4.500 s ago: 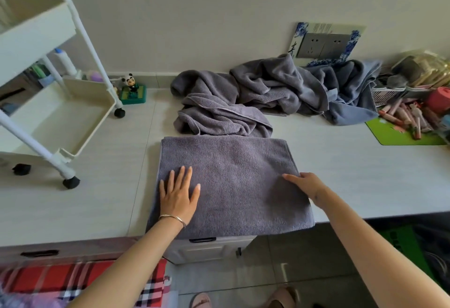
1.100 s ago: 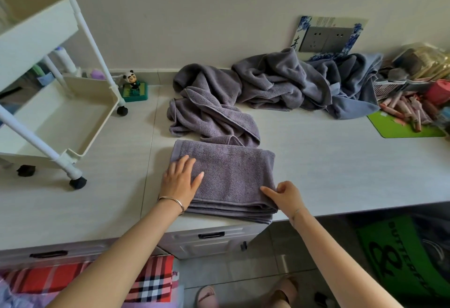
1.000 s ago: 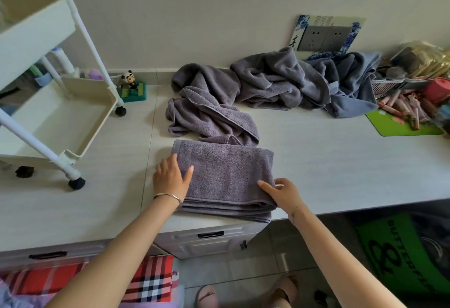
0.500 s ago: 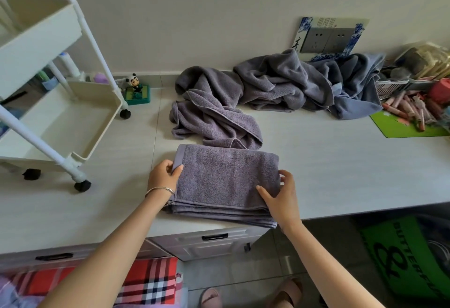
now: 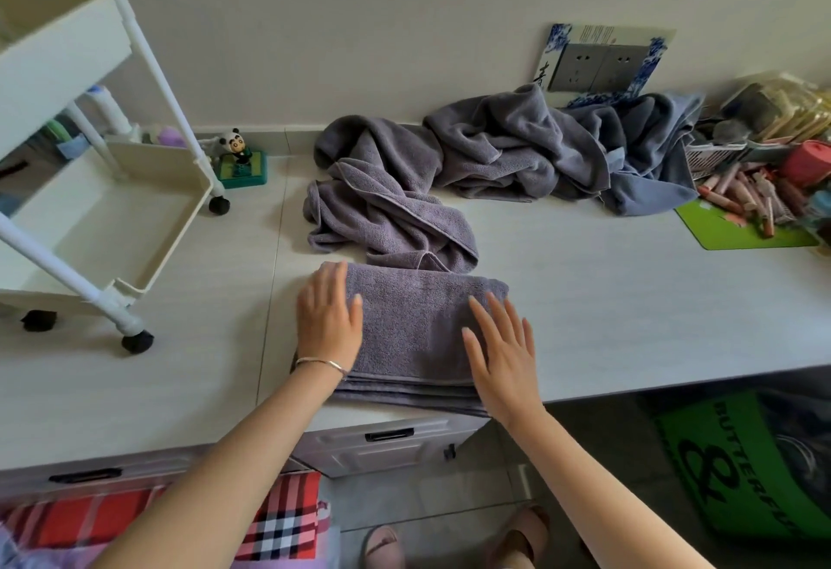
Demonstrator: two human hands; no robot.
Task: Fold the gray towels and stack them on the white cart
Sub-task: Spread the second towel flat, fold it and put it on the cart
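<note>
A folded gray towel [image 5: 413, 325] lies at the front edge of the white counter [image 5: 607, 298]. My left hand [image 5: 328, 316] lies flat on its left end with straight fingers. My right hand [image 5: 501, 352] rests flat on its right end, fingers spread. Behind it a heap of crumpled gray towels [image 5: 485, 172] stretches toward the wall. The white cart [image 5: 112, 217] stands on the counter at the left, its lower tray bare.
A small panda figure [image 5: 238, 159] stands by the cart's wheel. At the right lie a green mat [image 5: 737, 231] with crayons and a basket of clutter [image 5: 764, 127]. A wall socket [image 5: 598, 64] sits behind the towel heap. Drawers are below the counter.
The towel went from a wide spread to a compact fold. Half a second ago both hands gripped its ends; now both lie flat on top of it.
</note>
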